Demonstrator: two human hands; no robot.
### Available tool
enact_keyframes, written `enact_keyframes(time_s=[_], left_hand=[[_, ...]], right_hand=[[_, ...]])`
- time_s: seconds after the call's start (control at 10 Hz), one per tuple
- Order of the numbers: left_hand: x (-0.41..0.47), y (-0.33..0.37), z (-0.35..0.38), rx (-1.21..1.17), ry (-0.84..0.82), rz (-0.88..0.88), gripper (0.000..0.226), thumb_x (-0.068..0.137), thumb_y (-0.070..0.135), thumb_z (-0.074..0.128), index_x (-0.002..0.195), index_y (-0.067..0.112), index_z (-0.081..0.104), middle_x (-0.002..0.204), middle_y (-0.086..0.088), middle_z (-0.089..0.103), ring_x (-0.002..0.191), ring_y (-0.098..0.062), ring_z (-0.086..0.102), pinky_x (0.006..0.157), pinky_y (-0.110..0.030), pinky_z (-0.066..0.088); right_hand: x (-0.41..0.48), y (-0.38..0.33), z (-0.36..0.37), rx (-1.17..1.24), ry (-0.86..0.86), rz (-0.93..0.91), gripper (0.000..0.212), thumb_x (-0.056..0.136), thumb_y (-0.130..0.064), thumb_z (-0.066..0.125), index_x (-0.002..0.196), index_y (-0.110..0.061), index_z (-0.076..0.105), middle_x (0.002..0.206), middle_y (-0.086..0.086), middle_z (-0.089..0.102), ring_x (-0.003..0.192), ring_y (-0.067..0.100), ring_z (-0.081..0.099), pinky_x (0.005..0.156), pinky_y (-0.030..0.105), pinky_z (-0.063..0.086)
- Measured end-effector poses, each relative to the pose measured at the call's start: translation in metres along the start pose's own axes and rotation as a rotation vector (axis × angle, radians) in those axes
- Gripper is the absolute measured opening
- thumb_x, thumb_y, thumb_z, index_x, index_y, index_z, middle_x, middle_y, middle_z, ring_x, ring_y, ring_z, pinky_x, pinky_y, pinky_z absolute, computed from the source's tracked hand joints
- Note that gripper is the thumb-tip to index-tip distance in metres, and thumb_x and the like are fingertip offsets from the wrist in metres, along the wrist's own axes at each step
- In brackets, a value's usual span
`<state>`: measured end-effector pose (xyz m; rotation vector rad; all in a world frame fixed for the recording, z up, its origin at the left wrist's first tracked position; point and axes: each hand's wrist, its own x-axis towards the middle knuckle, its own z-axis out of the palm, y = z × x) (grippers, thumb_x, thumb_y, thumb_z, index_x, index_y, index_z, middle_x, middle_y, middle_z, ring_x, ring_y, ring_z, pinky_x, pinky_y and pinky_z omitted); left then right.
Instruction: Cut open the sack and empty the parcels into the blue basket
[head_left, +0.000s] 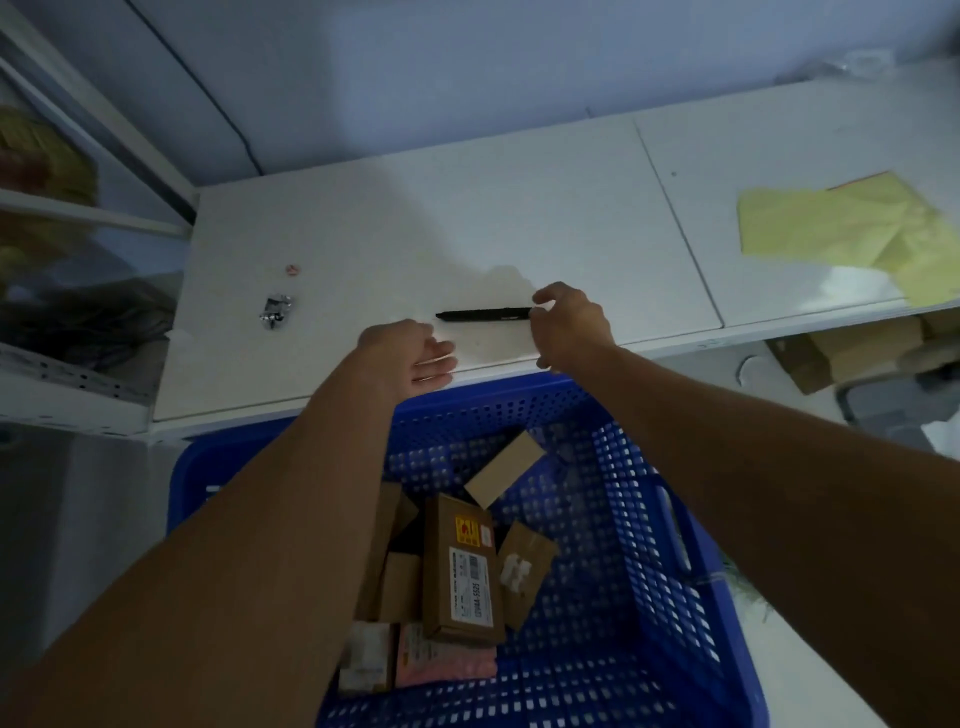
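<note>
Black cutter at twelve o'clock, pinched by my right hand; left hand relaxed; parcels already in the blue basket, so probably release next.

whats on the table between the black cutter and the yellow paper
Head view: the right hand at the end of the black cutter, then bare white table up to the yellow paper.

Over the blue basket of parcels, the right hand touches a black cutter lying on the table, the left hand relaxed nearby.
</note>
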<state>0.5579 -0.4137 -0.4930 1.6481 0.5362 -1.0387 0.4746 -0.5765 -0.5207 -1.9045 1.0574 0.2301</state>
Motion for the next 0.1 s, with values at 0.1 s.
enact_keyframes(time_s=[0.1], left_hand=[[-0.0311,0.0047,-0.0155,0.08,0.124,0.085,0.018,0.099,0.013,0.059,0.107,-0.002,0.065,0.084,-0.011,0.069,0.07,-0.022,0.068,0.058,-0.033,0.059]], right_hand=[[-0.0354,-0.0212,-0.024,0.038,-0.048,0.105,0.027,0.102,-0.023,0.043,0.12,-0.01,0.058,0.092,0.011,0.074,0.057,0.021,0.07,0.062,0.035,0.063]])
